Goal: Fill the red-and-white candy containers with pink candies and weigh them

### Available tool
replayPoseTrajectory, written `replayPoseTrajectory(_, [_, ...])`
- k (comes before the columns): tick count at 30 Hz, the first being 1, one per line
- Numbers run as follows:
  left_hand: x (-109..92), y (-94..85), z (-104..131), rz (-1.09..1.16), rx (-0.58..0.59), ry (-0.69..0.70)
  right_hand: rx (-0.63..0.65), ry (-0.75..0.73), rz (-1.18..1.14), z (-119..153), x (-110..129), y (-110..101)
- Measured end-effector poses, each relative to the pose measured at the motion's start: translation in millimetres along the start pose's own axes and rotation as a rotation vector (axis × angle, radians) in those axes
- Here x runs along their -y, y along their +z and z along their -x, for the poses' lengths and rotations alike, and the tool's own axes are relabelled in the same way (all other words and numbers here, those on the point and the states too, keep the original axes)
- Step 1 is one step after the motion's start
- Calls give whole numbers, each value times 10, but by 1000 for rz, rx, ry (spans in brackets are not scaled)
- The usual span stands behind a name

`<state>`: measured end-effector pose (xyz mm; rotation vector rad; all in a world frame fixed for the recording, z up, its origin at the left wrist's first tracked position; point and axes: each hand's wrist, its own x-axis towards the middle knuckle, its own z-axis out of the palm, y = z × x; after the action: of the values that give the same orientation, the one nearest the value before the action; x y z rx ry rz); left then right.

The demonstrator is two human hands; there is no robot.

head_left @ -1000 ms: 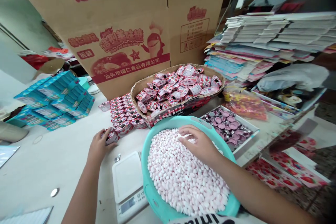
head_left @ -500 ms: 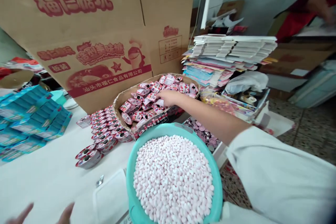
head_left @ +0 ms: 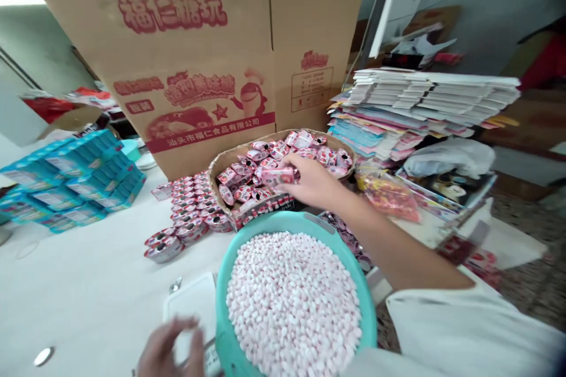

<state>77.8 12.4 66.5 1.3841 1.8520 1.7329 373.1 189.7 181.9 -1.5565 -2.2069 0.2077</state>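
My right hand (head_left: 312,181) grips a small pink printed candy box (head_left: 277,175), just above a cardboard tray (head_left: 214,174) full of similar boxes. My left hand (head_left: 170,347), blurred, is low in the view with thumb and fingers apart, over the edge of a white scale (head_left: 197,300). Nothing shows between its fingers. Right of it stands a turquoise basin (head_left: 223,300) filled with small pale pink candies (head_left: 294,300). Rows of upright boxes (head_left: 190,212) with round holes in their tops stand left of the tray.
A large cardboard carton (head_left: 198,53) rises behind the tray. Blue boxes (head_left: 79,182) are stacked at left. Stacked folded card (head_left: 424,94) and a bag of colourful pieces (head_left: 389,191) are at right. A small metal disc (head_left: 43,356) lies on the white table (head_left: 88,283).
My right hand has lifted a candy box from the tray. My left hand has come further into view, moving right toward the scale. The view has shifted left.
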Motion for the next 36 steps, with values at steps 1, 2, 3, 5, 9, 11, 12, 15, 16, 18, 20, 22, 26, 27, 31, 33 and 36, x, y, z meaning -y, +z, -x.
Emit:
replayPoseTrajectory(1, [-84, 208, 13, 133, 120, -4, -65, 12, -318, 241, 129, 65])
replayPoseTrajectory(2, [-169, 410, 23, 233, 239, -53, -57, 54, -611, 470, 252, 162])
replayPoseTrajectory(3, [-248, 591, 30, 294, 376, -113, -5, 112, -855, 673, 359, 280])
replayPoseTrajectory(5, [-352, 851, 35, 339, 598, -193, 118, 191, -1178, 967, 486, 523])
replayPoseTrajectory(9, [-356, 947, 34, 288, 557, -151, 79, 171, -1004, 1125, 391, 724])
replayPoseTrajectory(11, [-347, 889, 27, 305, 393, -152, 126, 42, -745, 1110, 308, 676])
replayPoseTrajectory(12, [-355, 859, 20, 311, 303, -175, 182, -38, -640, 1107, 294, 653])
replayPoseTrajectory(15, [-397, 805, -22, 314, 51, -242, 378, -309, -414, 1159, 376, 715])
replayPoseTrajectory(16, [-402, 799, -39, 326, 18, -244, 417, -403, -344, 1193, 426, 788])
replayPoseTrajectory(18, [-379, 799, -69, 342, 54, -224, 445, -569, -220, 1257, 504, 974])
replayPoseTrajectory(20, [-317, 806, -85, 340, 124, -210, 426, -683, -149, 1279, 498, 1137])
replayPoseTrajectory(22, [-242, 817, -83, 349, 139, -217, 416, -768, -123, 1234, 394, 1211])
replayPoseTrajectory(26, [-162, 839, -64, 422, 174, -230, 441, -815, -46, 1040, 100, 1118])
replayPoseTrajectory(27, [-164, 842, -60, 424, 194, -232, 442, -784, -5, 1004, 66, 1082])
replayPoseTrajectory(31, [-215, 831, -56, 416, 234, -242, 387, -704, 58, 1033, 186, 1050])
replayPoseTrajectory(33, [-249, 805, -59, 392, 196, -230, 377, -759, -22, 1119, 297, 1104])
replayPoseTrajectory(36, [-307, 750, -60, 295, 101, -210, 428, -821, -103, 1176, 314, 1183])
